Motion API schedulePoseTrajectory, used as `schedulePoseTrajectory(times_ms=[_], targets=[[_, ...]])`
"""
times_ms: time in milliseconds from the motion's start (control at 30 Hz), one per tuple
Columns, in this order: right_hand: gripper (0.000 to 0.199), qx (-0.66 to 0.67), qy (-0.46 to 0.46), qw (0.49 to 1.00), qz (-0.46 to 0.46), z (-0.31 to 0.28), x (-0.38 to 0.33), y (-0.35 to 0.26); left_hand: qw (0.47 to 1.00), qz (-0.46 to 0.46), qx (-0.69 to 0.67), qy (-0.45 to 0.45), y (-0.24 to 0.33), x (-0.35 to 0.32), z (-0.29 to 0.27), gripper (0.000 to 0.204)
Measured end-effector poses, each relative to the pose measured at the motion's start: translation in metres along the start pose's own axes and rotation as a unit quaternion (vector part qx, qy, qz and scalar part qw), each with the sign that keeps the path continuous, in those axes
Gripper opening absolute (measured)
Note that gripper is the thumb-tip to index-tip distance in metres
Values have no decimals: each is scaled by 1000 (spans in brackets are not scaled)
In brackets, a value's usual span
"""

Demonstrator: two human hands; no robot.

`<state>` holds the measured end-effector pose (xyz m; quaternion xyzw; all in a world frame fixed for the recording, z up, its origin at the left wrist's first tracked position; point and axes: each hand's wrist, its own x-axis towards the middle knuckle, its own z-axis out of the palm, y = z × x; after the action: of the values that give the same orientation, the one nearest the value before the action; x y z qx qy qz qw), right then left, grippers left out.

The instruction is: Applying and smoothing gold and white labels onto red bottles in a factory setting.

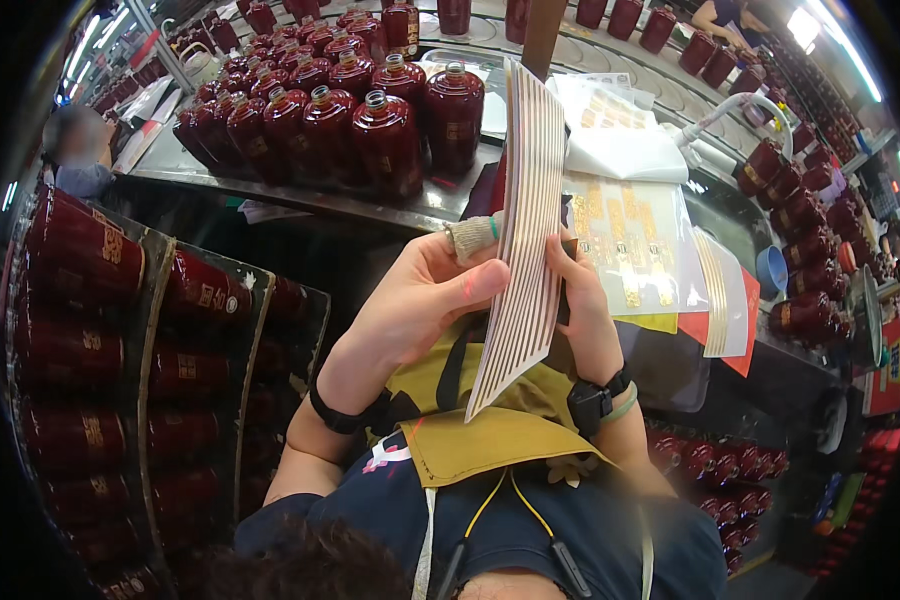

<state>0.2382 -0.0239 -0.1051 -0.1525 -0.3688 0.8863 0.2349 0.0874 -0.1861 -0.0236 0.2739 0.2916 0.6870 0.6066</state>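
Observation:
A striped sheet [522,210], white with gold lines, stands nearly upright in front of me; whether it is one sheet or several I cannot tell. My left hand [430,290] is closed on its left edge, with the thumb on its face and a knitted finger cover [472,236] on one finger. My right hand [582,300] grips the right edge, its other fingers partly hidden behind. A dark red thing shows behind the sheet, too covered to name. To the right lies a clear sheet of gold decals [625,245] on the bench.
Dark red glass bottles [388,145] crowd the metal bench at the far left. A rack of bottles [85,345] stands at my left. Striped strips on red paper [740,320], a blue cup [771,268] and more bottles [800,245] sit right. A co-worker [78,150] is far left.

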Motion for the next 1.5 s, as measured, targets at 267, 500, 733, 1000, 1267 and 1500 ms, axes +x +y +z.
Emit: schedulePoseTrajectory(times_ms=[267,500,733,1000,1267,1500], targets=[[38,9,-17,1000,-8,-5,-1,2,1000,0,6,12,-1,-2,4,45],[37,6,0,1000,-9,-1,-4,2,1000,-6,0,-7,-4,-3,-4,40],[37,52,-43,998,-14,6,2,-5,922,183,293,178,-12,1,3,27],[41,-42,104,977,-182,6,-11,-11,544,475,631,284,1,-29,39,11],[47,-84,229,949,-201,54,16,-41,160,734,357,556,149,-183,130,23],[45,-97,75,976,-181,59,51,-42,-2,432,512,742,260,-393,123,21]])
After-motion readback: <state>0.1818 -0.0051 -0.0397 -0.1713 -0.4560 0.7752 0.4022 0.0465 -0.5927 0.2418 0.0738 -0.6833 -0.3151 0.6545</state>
